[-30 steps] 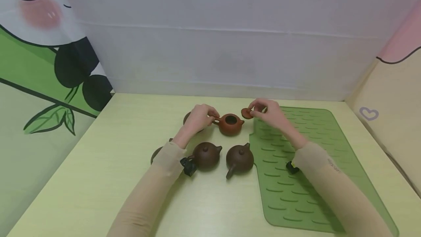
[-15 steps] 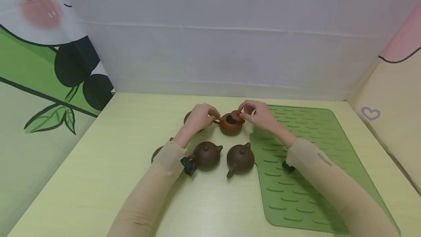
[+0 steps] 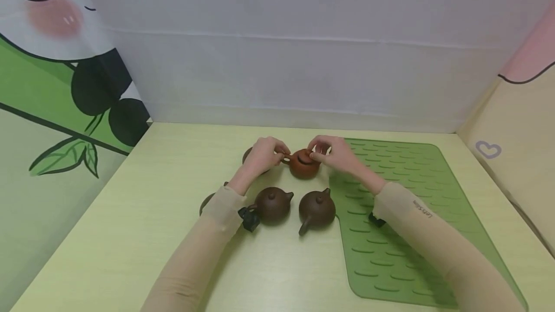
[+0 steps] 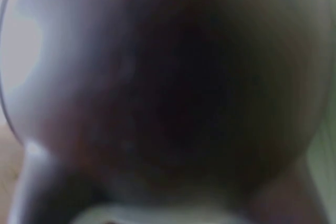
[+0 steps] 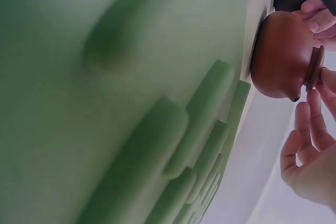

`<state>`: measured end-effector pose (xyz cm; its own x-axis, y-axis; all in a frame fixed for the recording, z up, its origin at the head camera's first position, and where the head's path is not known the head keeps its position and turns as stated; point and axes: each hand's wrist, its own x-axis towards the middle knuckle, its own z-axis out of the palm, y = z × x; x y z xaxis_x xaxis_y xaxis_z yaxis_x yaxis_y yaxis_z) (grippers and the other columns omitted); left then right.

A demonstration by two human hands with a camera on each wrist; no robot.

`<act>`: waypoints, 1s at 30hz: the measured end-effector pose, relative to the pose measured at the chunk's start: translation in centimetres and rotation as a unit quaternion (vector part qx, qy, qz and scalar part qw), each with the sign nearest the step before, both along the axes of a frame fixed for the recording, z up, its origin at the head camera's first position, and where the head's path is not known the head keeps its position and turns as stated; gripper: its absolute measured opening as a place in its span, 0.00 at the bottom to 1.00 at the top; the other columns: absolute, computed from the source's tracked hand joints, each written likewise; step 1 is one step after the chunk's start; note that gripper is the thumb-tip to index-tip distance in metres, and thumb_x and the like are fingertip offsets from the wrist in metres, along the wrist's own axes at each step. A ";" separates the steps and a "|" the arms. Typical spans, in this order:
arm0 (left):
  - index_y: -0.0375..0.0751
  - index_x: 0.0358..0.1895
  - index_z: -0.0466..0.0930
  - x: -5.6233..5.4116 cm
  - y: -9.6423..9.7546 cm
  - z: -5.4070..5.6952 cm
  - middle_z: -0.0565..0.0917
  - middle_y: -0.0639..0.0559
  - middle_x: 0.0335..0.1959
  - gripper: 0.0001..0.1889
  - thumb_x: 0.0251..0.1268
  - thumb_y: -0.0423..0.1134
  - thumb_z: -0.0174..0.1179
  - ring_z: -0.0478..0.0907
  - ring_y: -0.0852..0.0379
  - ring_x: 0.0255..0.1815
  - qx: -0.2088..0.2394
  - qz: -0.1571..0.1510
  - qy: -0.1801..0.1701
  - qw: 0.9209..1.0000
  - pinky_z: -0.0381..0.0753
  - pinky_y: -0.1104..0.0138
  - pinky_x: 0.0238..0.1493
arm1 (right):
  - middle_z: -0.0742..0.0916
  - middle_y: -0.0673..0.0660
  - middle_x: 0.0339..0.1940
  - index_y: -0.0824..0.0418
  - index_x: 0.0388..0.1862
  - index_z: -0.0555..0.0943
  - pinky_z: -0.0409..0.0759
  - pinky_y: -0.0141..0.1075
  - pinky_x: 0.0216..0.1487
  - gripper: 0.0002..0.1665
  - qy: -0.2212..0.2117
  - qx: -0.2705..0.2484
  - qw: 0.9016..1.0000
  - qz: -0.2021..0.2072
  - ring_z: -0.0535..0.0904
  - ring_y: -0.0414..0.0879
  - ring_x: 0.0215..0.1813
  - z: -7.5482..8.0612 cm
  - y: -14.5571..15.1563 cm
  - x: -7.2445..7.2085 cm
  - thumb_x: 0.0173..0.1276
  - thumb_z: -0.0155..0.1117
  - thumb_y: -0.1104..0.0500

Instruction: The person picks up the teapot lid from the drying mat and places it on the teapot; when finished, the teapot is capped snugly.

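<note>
A reddish-brown clay teapot stands on the table between my hands, its spout toward the right. With thumb and fingers my left hand pinches its handle. My right hand holds the matching lid by its knob, right over the teapot's mouth. In the head view the lid sits slightly tilted, and a dark gap shows along its near side. A dark surface, very close and blurred, fills most of the left wrist view.
Two dark brown teapots, one with its spout rightward and one with its handle toward me, stand nearer. Others are partly hidden behind my left hand and left sleeve. A green ridged mat covers the table's right side; a pale wall stands behind.
My right hand has moved left with the lid, from beside the spout to over the teapot's mouth, and lowered it there. The left hand has stayed at the handle.
</note>
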<state>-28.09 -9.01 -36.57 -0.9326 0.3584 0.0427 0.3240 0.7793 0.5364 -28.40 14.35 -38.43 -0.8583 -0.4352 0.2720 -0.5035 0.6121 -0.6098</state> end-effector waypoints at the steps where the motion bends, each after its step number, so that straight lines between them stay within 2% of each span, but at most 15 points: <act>1: 0.43 0.45 0.88 0.0 0.0 0.0 0.90 0.46 0.41 0.12 0.68 0.29 0.56 0.74 0.63 0.22 0.000 -0.001 0.001 1.000 0.65 0.75 0.21 | 0.84 0.52 0.28 0.53 0.42 0.85 0.75 0.33 0.35 0.07 0.001 0.001 1.000 0.001 0.77 0.43 0.32 -0.1 0.0 0.0 0.66 0.68 0.57; 12: 0.44 0.44 0.88 0.0 0.0 -0.3 0.90 0.45 0.40 0.11 0.67 0.30 0.57 0.74 0.63 0.22 0.002 0.002 0.004 1.000 0.66 0.75 0.21 | 0.84 0.52 0.28 0.52 0.42 0.85 0.75 0.34 0.35 0.07 0.000 0.019 1.000 0.000 0.78 0.43 0.32 -0.2 -0.3 -0.1 0.66 0.68 0.56; 24: 0.43 0.44 0.88 -0.1 -0.1 -0.4 0.90 0.46 0.41 0.12 0.66 0.28 0.56 0.75 0.63 0.22 0.001 -0.009 0.006 1.000 0.65 0.75 0.20 | 0.85 0.53 0.30 0.53 0.45 0.86 0.74 0.34 0.35 0.09 -0.011 0.032 0.999 0.009 0.78 0.45 0.33 0.1 -0.4 0.0 0.66 0.68 0.57; 28: 0.41 0.52 0.85 -0.1 -0.3 -0.5 0.90 0.44 0.44 0.14 0.67 0.29 0.56 0.82 0.60 0.27 -0.009 -0.034 0.004 0.999 0.70 0.74 0.24 | 0.85 0.53 0.29 0.54 0.48 0.86 0.73 0.33 0.33 0.12 -0.009 0.038 0.999 0.008 0.78 0.43 0.33 0.0 -0.2 0.1 0.67 0.67 0.56; 30: 0.40 0.56 0.82 -0.1 -0.3 -0.5 0.89 0.44 0.48 0.15 0.68 0.30 0.57 0.86 0.57 0.34 -0.019 -0.047 0.009 0.999 0.75 0.72 0.29 | 0.86 0.53 0.30 0.55 0.50 0.86 0.74 0.33 0.33 0.13 -0.009 0.041 0.999 0.008 0.78 0.44 0.33 0.2 0.0 0.3 0.67 0.67 0.55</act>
<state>-28.16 -9.35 -37.03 -0.8938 0.4463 0.0433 0.4062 0.7650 0.4998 -28.11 14.32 -38.27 -0.8557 -0.4685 0.2200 -0.5029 0.6523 -0.5671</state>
